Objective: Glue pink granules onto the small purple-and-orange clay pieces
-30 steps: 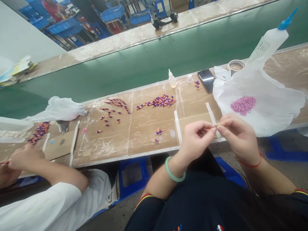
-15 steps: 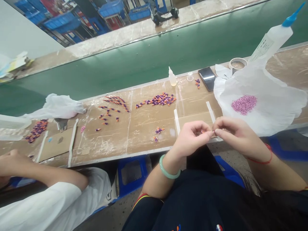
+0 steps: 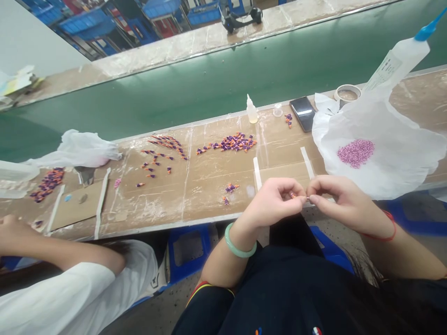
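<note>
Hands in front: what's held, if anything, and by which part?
The left hand holds a tiny orange-pink piece; which part is pinched is hidden. What the right hand holds cannot be told.

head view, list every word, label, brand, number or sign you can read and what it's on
No text can be read.
Label on the blue-tipped plastic bottle: printed lines, too small and blurred.
Dark mark on the co-worker's white shirt: unclear.
Small coloured emblem on the wearer's dark top: no legible lettering.
</note>
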Demonstrator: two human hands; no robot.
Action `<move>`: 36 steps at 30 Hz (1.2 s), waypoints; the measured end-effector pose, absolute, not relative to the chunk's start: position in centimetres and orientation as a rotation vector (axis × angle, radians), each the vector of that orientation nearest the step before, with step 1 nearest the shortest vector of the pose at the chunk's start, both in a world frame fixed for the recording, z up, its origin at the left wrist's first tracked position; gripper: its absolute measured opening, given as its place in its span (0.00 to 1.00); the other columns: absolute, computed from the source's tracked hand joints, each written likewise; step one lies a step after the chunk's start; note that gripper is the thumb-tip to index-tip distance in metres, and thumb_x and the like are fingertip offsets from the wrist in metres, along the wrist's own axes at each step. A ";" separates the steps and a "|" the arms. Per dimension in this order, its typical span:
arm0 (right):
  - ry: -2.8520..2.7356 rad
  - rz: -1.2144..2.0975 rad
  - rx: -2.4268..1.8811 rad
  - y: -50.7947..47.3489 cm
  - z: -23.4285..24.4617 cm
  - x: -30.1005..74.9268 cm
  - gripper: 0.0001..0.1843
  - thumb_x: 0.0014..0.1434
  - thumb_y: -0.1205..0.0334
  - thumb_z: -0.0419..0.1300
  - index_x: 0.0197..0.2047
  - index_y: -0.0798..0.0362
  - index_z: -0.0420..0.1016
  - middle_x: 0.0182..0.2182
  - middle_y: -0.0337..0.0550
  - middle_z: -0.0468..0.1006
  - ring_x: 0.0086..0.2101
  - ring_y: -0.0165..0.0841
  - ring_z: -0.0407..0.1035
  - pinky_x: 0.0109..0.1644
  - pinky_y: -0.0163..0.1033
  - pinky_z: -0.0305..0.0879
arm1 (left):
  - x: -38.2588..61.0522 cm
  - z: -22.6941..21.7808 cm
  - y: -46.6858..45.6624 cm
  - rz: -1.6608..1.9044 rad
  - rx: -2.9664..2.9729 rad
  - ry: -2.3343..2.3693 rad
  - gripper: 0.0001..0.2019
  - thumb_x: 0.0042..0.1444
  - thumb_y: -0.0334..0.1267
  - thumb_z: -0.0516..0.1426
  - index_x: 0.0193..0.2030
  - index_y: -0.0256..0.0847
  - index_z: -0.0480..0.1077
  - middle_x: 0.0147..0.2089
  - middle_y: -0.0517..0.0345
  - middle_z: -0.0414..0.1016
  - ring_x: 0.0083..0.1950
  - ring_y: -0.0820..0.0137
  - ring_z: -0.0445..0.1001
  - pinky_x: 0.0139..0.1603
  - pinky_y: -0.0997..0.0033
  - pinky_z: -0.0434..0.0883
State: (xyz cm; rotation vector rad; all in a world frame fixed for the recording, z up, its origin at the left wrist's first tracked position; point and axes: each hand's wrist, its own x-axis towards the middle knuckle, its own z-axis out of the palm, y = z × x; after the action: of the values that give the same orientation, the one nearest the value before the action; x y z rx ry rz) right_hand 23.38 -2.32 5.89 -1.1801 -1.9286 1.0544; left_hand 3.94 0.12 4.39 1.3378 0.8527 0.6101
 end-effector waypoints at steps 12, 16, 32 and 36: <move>-2.038 1.051 -1.075 -0.8 5.4 22.9 0.08 0.63 0.67 0.52 0.30 0.52 0.64 0.24 0.36 0.67 0.24 0.26 0.61 0.28 0.32 0.59 | 0.3 2.7 -0.1 0.813 1.143 0.855 0.14 0.53 0.46 0.68 0.36 0.36 0.75 0.28 0.59 0.74 0.25 0.78 0.67 0.26 0.77 0.67; -2.518 0.628 -1.018 1.9 3.7 22.2 0.10 0.64 0.66 0.51 0.29 0.51 0.60 0.25 0.38 0.67 0.26 0.29 0.60 0.31 0.35 0.56 | -1.9 0.5 -0.8 0.842 1.030 0.971 0.17 0.48 0.47 0.71 0.36 0.35 0.78 0.26 0.58 0.76 0.25 0.76 0.71 0.27 0.76 0.72; -3.004 0.212 -0.914 4.5 1.6 19.2 0.13 0.65 0.65 0.54 0.27 0.53 0.67 0.24 0.46 0.72 0.26 0.33 0.62 0.30 0.38 0.49 | -2.8 -2.1 -2.3 0.927 0.849 1.045 0.17 0.45 0.44 0.72 0.36 0.34 0.78 0.25 0.58 0.77 0.26 0.75 0.75 0.30 0.75 0.75; -2.987 0.223 -0.903 4.7 1.3 19.4 0.13 0.64 0.64 0.54 0.26 0.53 0.65 0.24 0.45 0.72 0.26 0.33 0.62 0.31 0.38 0.51 | -2.6 -2.2 -2.3 0.941 0.852 1.038 0.17 0.46 0.44 0.72 0.36 0.34 0.78 0.26 0.58 0.77 0.26 0.75 0.75 0.29 0.75 0.76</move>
State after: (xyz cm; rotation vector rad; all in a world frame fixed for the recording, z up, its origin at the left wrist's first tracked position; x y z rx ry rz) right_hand 19.42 4.66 1.30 -0.9031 -2.9868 0.2225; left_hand -2.65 -2.29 -2.16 0.8523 1.0380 0.9413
